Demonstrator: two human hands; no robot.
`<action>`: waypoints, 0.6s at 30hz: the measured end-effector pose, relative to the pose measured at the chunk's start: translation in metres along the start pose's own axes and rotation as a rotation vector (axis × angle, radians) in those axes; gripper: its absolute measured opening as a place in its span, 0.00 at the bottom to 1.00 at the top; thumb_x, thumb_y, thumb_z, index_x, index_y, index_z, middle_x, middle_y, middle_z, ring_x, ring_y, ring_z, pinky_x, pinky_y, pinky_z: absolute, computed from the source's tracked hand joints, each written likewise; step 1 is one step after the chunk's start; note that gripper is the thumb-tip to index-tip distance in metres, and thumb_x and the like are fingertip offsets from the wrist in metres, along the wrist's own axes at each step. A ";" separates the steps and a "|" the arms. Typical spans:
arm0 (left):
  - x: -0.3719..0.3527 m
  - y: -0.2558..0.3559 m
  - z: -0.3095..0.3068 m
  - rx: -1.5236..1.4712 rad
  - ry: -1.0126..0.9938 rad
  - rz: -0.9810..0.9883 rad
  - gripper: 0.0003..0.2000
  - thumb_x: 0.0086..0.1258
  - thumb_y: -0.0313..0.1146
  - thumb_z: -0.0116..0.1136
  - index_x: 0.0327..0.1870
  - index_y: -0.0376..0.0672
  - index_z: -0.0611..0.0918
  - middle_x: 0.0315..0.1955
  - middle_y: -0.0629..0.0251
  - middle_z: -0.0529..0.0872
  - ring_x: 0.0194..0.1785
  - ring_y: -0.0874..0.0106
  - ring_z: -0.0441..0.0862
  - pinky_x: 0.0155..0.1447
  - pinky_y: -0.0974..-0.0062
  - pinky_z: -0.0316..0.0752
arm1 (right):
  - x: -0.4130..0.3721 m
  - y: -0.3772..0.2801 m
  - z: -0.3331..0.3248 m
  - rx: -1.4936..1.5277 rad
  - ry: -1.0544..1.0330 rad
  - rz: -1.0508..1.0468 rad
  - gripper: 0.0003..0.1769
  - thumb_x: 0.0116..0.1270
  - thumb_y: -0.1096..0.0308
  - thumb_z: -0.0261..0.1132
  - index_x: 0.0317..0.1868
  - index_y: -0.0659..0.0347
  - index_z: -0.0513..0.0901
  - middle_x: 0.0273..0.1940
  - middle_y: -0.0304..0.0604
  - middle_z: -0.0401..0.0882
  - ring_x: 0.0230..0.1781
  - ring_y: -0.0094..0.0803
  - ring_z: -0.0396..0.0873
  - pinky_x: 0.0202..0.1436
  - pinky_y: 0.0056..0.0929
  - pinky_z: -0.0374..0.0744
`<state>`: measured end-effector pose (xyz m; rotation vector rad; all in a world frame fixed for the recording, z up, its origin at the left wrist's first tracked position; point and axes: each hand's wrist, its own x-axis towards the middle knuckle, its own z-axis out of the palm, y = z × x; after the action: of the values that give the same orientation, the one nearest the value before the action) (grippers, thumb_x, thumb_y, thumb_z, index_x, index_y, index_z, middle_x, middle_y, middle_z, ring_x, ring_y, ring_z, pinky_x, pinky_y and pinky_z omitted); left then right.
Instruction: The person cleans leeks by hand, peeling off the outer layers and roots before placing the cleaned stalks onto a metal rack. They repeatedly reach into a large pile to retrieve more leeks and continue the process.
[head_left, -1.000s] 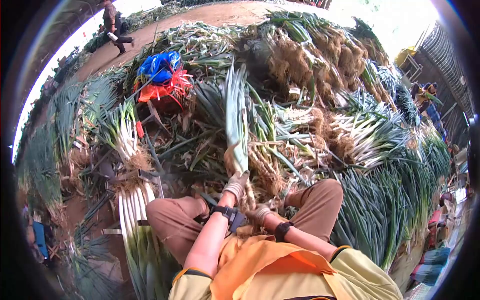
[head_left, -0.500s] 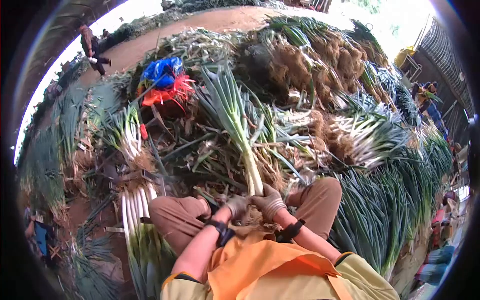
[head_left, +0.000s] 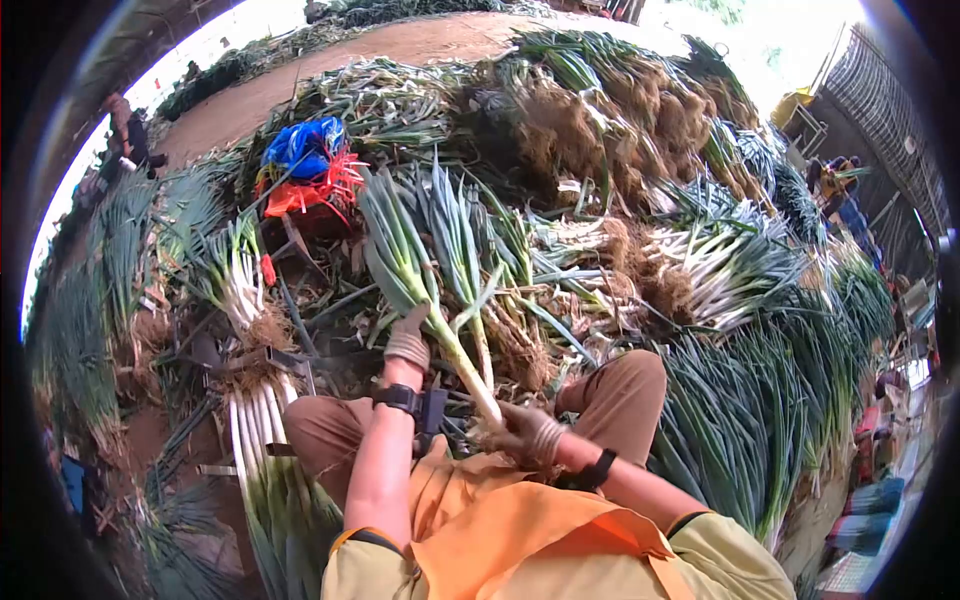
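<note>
A leek (head_left: 456, 362) slants across in front of me, its green leaves up to the left and its pale root end down to the right. My left hand (head_left: 407, 338), in a greyish glove, is closed on the upper stalk just below the leaves. My right hand (head_left: 530, 432), also gloved, is closed at the root end near my lap; its fingertips are partly hidden. Another leek (head_left: 468, 262) lies right behind the held one, leaves pointing away. Loose leaf scraps and roots cover the ground under both hands.
Left, leeks (head_left: 262, 425) lie across a low metal stand (head_left: 262, 362). A blue and red plastic bundle (head_left: 305, 160) sits ahead. Trimmed white leeks (head_left: 715, 265) and green leek tops (head_left: 745, 420) are at right. Rooted leeks (head_left: 610, 120) are heaped behind. A person (head_left: 128, 130) is far left.
My left hand has moved from the lower stalk up toward the leaves. The leek has tilted left, with its root end in my right hand lower down. The distant person has shifted left in view.
</note>
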<state>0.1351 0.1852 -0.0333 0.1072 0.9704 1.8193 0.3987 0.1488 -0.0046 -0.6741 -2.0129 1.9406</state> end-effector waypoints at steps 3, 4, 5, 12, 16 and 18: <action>-0.039 0.046 0.045 0.208 -0.165 0.128 0.16 0.55 0.34 0.62 0.42 0.36 0.76 0.30 0.62 0.81 0.32 0.69 0.79 0.40 0.72 0.76 | 0.042 -0.020 -0.043 -0.029 -0.122 0.040 0.19 0.64 0.57 0.56 0.47 0.63 0.75 0.35 0.40 0.79 0.36 0.22 0.74 0.38 0.23 0.75; -0.037 0.048 0.052 0.273 -0.208 0.224 0.18 0.54 0.34 0.64 0.43 0.37 0.76 0.30 0.64 0.81 0.32 0.70 0.79 0.40 0.73 0.75 | 0.063 -0.045 -0.050 -0.025 -0.116 0.079 0.18 0.66 0.58 0.53 0.48 0.62 0.75 0.31 0.39 0.77 0.32 0.25 0.73 0.35 0.23 0.75; -0.048 0.052 0.065 0.250 -0.209 0.150 0.18 0.53 0.33 0.65 0.44 0.38 0.76 0.31 0.64 0.80 0.32 0.71 0.79 0.40 0.74 0.75 | 0.081 -0.059 -0.052 0.180 -0.021 0.272 0.16 0.67 0.60 0.52 0.48 0.61 0.75 0.29 0.38 0.74 0.28 0.25 0.71 0.30 0.23 0.74; -0.091 0.060 0.090 0.367 -0.177 0.234 0.19 0.52 0.30 0.66 0.44 0.36 0.76 0.35 0.68 0.80 0.34 0.78 0.76 0.38 0.80 0.71 | 0.114 0.010 -0.052 -1.066 0.046 0.243 0.28 0.61 0.59 0.53 0.59 0.60 0.58 0.49 0.48 0.68 0.45 0.39 0.70 0.51 0.39 0.64; -0.095 0.065 0.092 0.472 -0.169 0.370 0.18 0.54 0.27 0.64 0.46 0.37 0.74 0.35 0.69 0.80 0.36 0.78 0.75 0.40 0.80 0.72 | 0.093 0.046 -0.098 -1.098 -0.072 0.352 0.33 0.61 0.59 0.55 0.63 0.61 0.56 0.58 0.51 0.66 0.53 0.37 0.70 0.55 0.36 0.66; -0.103 0.066 0.098 0.463 -0.172 0.361 0.18 0.54 0.27 0.63 0.46 0.37 0.74 0.36 0.69 0.79 0.36 0.78 0.75 0.40 0.81 0.72 | 0.107 -0.028 -0.107 -0.686 0.217 0.196 0.31 0.60 0.60 0.58 0.61 0.63 0.60 0.56 0.51 0.68 0.50 0.32 0.71 0.50 0.30 0.71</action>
<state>0.1814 0.1472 0.1114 0.7541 1.2921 1.8315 0.3562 0.2952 0.0170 -1.2082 -2.5322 1.1490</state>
